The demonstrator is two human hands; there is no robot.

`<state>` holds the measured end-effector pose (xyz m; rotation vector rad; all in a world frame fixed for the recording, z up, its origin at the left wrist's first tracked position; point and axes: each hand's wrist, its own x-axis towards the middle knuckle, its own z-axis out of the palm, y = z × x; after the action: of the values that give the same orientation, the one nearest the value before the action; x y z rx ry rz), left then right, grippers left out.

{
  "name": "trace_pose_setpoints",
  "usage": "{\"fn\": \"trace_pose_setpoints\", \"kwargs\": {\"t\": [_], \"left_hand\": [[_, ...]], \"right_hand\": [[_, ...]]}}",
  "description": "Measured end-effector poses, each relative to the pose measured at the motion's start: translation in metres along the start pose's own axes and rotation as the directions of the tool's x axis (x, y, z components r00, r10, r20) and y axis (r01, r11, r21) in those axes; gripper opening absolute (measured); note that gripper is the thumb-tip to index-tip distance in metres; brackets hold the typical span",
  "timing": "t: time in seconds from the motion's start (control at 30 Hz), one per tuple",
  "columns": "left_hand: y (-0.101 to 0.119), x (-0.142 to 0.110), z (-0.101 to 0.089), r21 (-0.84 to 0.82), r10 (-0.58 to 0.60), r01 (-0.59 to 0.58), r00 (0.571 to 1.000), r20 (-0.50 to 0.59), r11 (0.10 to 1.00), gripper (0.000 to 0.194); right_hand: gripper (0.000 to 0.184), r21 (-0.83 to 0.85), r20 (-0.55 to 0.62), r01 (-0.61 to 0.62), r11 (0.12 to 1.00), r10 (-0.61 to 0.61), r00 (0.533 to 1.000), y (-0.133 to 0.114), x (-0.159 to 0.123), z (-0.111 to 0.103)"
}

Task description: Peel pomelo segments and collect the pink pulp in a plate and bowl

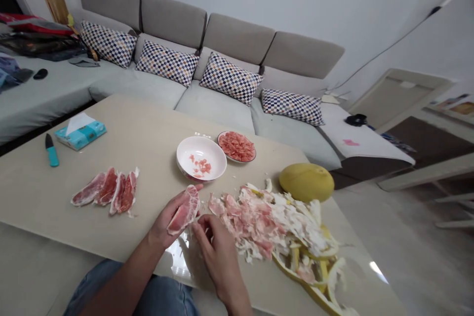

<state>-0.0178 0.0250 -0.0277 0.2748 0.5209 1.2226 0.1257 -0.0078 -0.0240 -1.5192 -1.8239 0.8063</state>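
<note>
A pink pomelo segment (185, 211), wrapped in whitish membrane, lies in my left hand (166, 217), whose fingers curl under and behind it. My right hand (215, 247) is closed in a pinch close to the segment's lower right edge; what its fingertips hold, if anything, is too small to make out. Beyond them stands a white bowl (185, 158) with a few pink pulp pieces (200, 165) inside. To the right spreads a heap of peeled membrane and pith (255, 219). Several unpeeled pomelo segments (107, 190) rest on the table at the left.
Behind the bowl is a plate of pomelo pulp (237, 146). A whole pomelo (306, 182) and thick rind (314, 289) occupy the table's right side. On the left lie a teal-handled knife (52, 150) and a tissue pack (80, 131). A sofa (222, 103) stands behind the table.
</note>
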Motion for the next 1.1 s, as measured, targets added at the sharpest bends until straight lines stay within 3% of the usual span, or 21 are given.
{"fn": "trace_pose_setpoints", "kwargs": {"t": [0.1,0.23,0.37,0.47,0.6,0.7,0.8,0.9,0.97,1.1], "left_hand": [[0.001,-0.001,0.003,0.162,0.013,-0.021,0.999,0.047,0.987,0.036],[0.0,0.001,0.0,0.37,0.031,-0.05,0.998,0.058,0.928,0.041],[-0.007,0.005,-0.013,0.721,0.179,-0.149,0.983,0.035,0.677,0.037],[-0.012,0.007,-0.017,0.803,0.203,-0.175,0.977,0.069,0.57,0.034],[-0.013,0.006,-0.01,0.734,0.183,-0.215,0.975,0.125,0.645,0.035],[-0.011,0.003,-0.005,0.658,0.12,-0.179,0.984,0.135,0.731,0.036],[-0.006,-0.002,-0.004,0.552,0.066,-0.092,0.996,0.067,0.829,0.039],[0.0,-0.004,-0.004,0.477,0.064,-0.062,0.998,0.013,0.877,0.042],[0.0,-0.004,-0.005,0.468,0.056,-0.06,0.998,0.023,0.882,0.04],[-0.006,-0.001,-0.006,0.514,0.053,-0.071,0.997,0.05,0.855,0.036]], "right_hand": [[0.035,-0.044,0.049,0.04,0.998,-0.038,0.998,-0.011,0.007,0.006],[0.037,-0.086,0.073,0.133,0.987,-0.127,0.989,-0.002,0.014,-0.001],[0.031,-0.255,0.006,0.151,0.955,-0.154,0.988,0.009,0.017,-0.001],[0.03,-0.175,-0.05,0.09,0.98,-0.1,0.994,0.013,0.018,0.005],[0.03,0.16,-0.108,-0.033,0.987,0.051,0.993,0.015,0.018,0.01],[0.031,0.21,-0.171,-0.067,0.975,0.104,0.98,0.023,0.016,0.002],[0.033,0.215,-0.29,-0.102,0.971,0.163,0.943,0.042,0.014,-0.021],[0.039,0.117,-0.4,-0.142,0.983,0.177,0.899,0.065,0.01,-0.053],[0.042,-0.063,-0.388,-0.189,0.98,0.15,0.909,0.079,0.006,-0.071],[0.041,-0.312,-0.492,-0.243,0.918,0.063,0.868,0.097,0.004,-0.087]]}}
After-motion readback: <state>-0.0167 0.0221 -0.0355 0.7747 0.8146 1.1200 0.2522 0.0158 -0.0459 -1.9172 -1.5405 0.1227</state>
